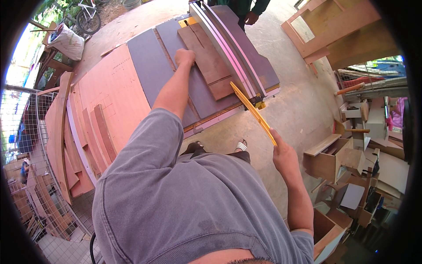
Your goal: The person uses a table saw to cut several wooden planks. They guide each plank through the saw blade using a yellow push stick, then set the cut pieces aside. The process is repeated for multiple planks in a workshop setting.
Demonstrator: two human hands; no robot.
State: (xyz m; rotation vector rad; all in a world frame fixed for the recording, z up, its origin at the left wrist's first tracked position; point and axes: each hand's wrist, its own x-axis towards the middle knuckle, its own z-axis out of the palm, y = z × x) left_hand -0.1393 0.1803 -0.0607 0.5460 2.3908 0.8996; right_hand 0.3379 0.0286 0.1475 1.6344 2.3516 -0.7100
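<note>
A flat brown wooden board (206, 57) lies on the grey table saw top (165, 57), alongside the metal rip fence (226, 50). One groove runs across its near end and a dark slit runs lengthwise near its far end. My left hand (184, 57) is curled into a fist at the board's left edge; its fingertips are hidden. In my right hand (285, 152) is the near end of a long yellow push stick (252, 110). The stick's far tip reaches the board's near right corner, beside the fence. Part of a yellow insert (187, 21) shows beyond the board's far end.
Left of the saw, a light wooden panel (112, 83) bears several wood strips (99, 132). A person's hand (251, 18) hangs beyond the saw's far end. Wooden cabinet frames (334, 26) stand at the right, above piled boxes and offcuts (334, 158). A white sack (68, 42) stands far left.
</note>
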